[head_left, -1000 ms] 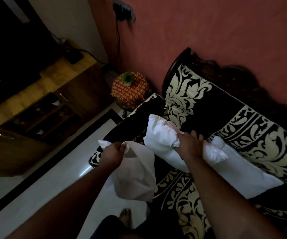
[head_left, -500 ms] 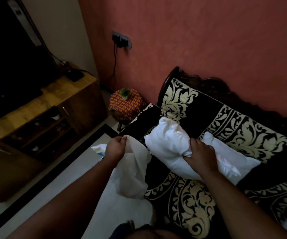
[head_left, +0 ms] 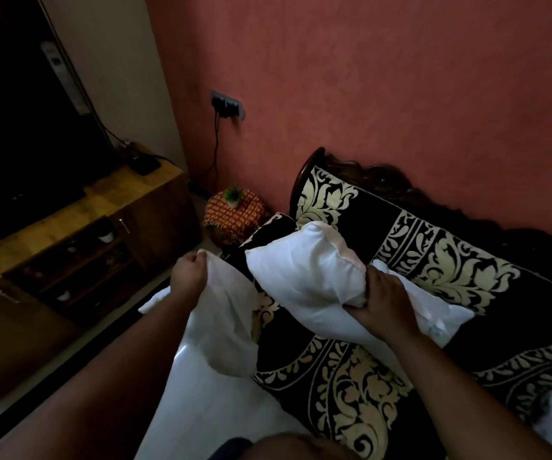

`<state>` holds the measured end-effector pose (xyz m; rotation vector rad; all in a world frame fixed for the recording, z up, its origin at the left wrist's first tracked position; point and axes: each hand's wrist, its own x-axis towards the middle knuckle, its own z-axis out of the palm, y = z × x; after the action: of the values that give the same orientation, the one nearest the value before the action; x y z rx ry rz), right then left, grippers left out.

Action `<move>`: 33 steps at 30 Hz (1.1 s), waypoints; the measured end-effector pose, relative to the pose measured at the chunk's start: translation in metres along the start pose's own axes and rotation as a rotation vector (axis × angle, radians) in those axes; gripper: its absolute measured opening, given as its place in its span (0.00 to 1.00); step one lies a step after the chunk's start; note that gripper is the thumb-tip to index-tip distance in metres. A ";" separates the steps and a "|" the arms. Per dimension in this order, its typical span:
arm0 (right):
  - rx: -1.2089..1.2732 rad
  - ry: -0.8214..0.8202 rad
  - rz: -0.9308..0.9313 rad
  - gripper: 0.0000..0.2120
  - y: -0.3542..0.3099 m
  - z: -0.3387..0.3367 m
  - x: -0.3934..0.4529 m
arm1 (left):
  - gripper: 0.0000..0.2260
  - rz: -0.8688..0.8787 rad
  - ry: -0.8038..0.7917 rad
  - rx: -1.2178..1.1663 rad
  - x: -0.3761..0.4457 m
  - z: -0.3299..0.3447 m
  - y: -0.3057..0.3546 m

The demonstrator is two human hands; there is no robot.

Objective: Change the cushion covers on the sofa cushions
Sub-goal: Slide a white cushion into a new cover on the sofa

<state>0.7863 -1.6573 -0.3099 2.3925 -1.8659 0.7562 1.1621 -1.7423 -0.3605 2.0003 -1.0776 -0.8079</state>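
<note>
Left hand: the left hand (head_left: pixel 189 277) was fisted, its fingers (head_left: pixel 198 260) clamped on the top edge of the limp white cover (head_left: pixel 224 327), which hung below the fingers over the sofa's front edge; it sat higher in view than half a second before.
Right hand: the right hand (head_left: pixel 382 297) had its fingers (head_left: pixel 356 305) clamped into the near side of the bare white cushion (head_left: pixel 304 277), thumb on top; earlier it gripped nearer the cushion's middle.
Cushion: it stood just beyond the right fingers, held up off the seat, tilted with one corner up, close beside the cover but apart from it, as before.
Second cushion: another white cushion (head_left: pixel 434 307) lay right of the right fingers on the sofa (head_left: pixel 367 393), partly behind that hand.
Sofa: black with cream floral pattern, under and beyond both hands.
Stool: a patterned stool (head_left: pixel 234 215) with a small plant (head_left: pixel 233 195) stood beyond the left fingers.
Cabinet: a wooden TV cabinet (head_left: pixel 68 247) stood far left of the left fingers.
Wall: the red wall (head_left: pixel 400 94) filled more of the view than before.
</note>
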 end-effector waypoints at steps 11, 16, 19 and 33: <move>0.206 0.114 -0.058 0.43 0.107 -0.061 -0.056 | 0.19 -0.008 0.131 -0.015 -0.052 0.014 0.048; 0.069 0.278 -0.324 0.30 0.099 -0.087 -0.051 | 0.18 -0.017 0.040 -0.074 -0.069 0.031 0.065; 0.035 0.153 -0.311 0.24 0.091 -0.079 -0.051 | 0.16 0.035 -0.063 -0.140 -0.083 0.048 0.078; -0.163 -0.310 -0.425 0.42 0.025 -0.035 -0.036 | 0.08 0.344 -0.306 -0.038 -0.146 0.070 0.098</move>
<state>0.7450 -1.6212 -0.3000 2.7720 -1.3404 0.2037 0.9990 -1.6747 -0.2920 1.6271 -1.5178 -0.9557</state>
